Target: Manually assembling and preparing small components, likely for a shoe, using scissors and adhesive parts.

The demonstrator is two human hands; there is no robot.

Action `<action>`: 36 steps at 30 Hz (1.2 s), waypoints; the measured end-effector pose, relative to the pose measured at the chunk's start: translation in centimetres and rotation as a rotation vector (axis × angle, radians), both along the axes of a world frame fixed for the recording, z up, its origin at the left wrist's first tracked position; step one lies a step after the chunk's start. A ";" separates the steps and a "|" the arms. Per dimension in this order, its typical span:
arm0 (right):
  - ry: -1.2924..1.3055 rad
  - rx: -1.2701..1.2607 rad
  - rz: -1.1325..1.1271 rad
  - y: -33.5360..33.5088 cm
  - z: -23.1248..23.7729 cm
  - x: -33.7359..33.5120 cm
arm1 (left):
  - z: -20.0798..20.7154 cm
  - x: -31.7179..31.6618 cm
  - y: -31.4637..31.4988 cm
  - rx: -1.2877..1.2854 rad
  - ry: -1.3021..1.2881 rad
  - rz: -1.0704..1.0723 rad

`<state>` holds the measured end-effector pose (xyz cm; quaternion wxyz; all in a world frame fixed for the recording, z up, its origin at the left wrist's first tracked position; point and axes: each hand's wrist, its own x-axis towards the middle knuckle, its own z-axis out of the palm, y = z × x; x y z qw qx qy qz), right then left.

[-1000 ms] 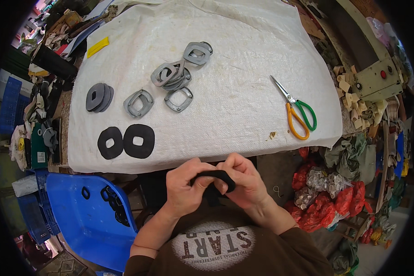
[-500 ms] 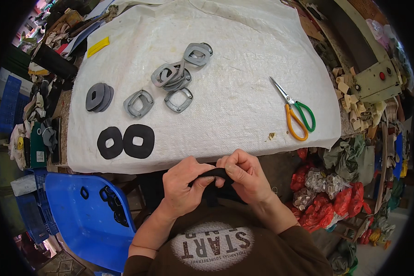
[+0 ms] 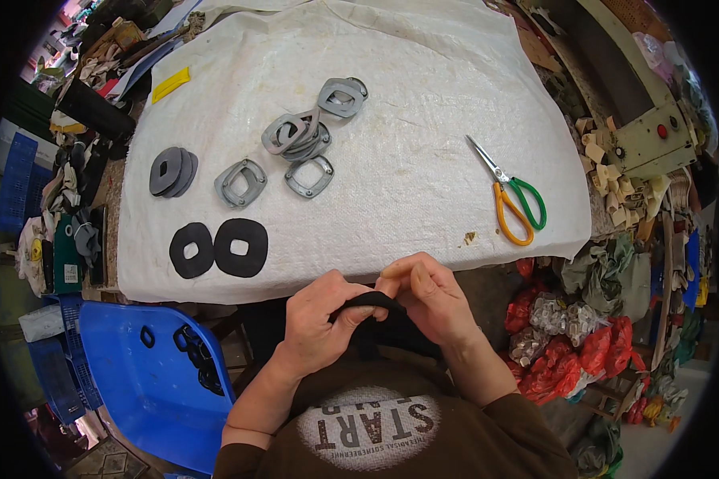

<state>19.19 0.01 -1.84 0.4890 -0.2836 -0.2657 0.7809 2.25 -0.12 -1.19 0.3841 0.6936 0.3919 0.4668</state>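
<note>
Black pad (image 3: 373, 300) is pinched by the left hand (image 3: 317, 318) at nine o'clock; the right hand (image 3: 433, 302), at three, lifted its thumb, so left likely holds most. Can't tell right's grip.

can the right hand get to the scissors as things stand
Probably yes: the scissors lie on the white sheet ahead and to the right of the right hand, with only a small brown patch between, though that hand is at the black piece.

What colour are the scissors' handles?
The left handle is yellow-orange, the right handle green; clearest in the head view.
</note>
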 end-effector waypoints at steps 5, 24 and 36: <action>-0.207 0.226 0.213 0.5 -0.3 1.2 | 0.6 -0.1 -0.1 0.064 0.112 0.033; 0.189 -0.042 0.161 -1.0 -1.4 0.0 | -1.4 -0.5 -0.4 -0.221 -0.267 -0.079; 0.004 0.066 0.183 -0.3 -1.1 0.8 | -0.7 -0.8 -0.2 -0.350 -0.211 -0.077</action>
